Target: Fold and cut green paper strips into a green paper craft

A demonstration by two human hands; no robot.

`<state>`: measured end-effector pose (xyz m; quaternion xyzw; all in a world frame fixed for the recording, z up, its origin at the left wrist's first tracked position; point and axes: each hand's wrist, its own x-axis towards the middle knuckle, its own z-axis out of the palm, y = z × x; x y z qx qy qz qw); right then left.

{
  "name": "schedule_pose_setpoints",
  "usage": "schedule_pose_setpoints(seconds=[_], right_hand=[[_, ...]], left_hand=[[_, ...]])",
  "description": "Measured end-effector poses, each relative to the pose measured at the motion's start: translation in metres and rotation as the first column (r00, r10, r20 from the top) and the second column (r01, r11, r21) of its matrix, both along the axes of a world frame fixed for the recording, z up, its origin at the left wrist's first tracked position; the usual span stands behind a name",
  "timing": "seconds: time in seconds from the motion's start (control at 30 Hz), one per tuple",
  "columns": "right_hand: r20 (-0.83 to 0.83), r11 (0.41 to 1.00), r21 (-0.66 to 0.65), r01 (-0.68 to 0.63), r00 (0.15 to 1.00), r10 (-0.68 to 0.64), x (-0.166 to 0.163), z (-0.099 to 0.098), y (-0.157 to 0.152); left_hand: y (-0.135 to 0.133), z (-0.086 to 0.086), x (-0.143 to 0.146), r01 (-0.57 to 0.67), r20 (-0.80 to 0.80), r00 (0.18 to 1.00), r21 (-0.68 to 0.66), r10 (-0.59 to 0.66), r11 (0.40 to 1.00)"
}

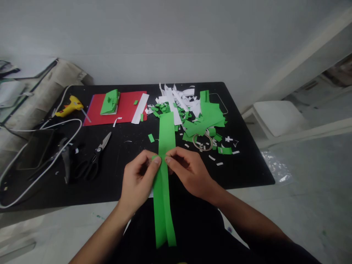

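Note:
A long green paper strip [167,134] runs upright through the middle of the head view, over the table's front edge and down above my lap. Its lower part shows a lengthwise crease or split, with two ends at the bottom. My left hand [140,178] pinches the strip's left edge between thumb and forefinger. On the opposite edge, at the same height, my right hand [189,172] pinches the strip too. The other fingers of both hands are curled and partly hidden behind the paper.
On the black table [126,190] are scissors [95,159], a yellow glue gun [70,106], a white cable [74,123] and a red sheet [128,113] bearing a folded green paper piece [110,102]. Green and white scraps [192,106] pile up behind the strip, near a tape ring [202,142].

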<state>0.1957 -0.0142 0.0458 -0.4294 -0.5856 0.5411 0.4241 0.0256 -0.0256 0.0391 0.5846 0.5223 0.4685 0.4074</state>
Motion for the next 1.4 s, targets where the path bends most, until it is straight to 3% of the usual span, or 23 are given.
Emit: schedule_pose_setpoints(seconds=[0.87,1.1,1.4], right_hand=[[0.038,1.000,-0.004,0.008,0.999,-0.008,-0.0009,-0.0012,0.0013],[0.036,0.999,0.010,0.048,0.998,-0.048,-0.0006,-0.0064,0.0018],[0.035,0.999,0.005,0.042,0.998,-0.043,-0.0004,-0.0069,0.0019]], left_hand=[[-0.0005,-0.0077,-0.0022,-0.055,0.023,0.998,-0.019,0.056,0.998],[-0.0022,-0.0059,0.0002,0.023,0.073,0.997,-0.051,-0.019,0.998],[-0.0012,-0.0064,0.0001,-0.003,0.028,1.000,-0.010,0.003,1.000]])
